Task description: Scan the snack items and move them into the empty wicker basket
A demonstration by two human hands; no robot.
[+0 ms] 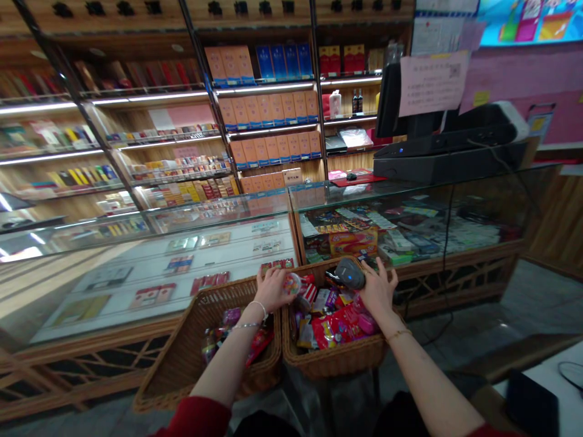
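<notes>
Two wicker baskets stand side by side before a glass counter. The right basket is full of colourful snack packets, among them a red packet. My left hand is over the rim between the baskets, its fingers round a small round container with colourful contents. My right hand is at the right basket's right edge, fingers spread, beside a dark grey rounded device; its thumb is close to the device. Fewer packets lie in the left basket.
The glass display counter runs behind the baskets, with small packs inside. On its right part stand a monitor and a black machine. Shelves with boxes rise behind. A white table is at lower right.
</notes>
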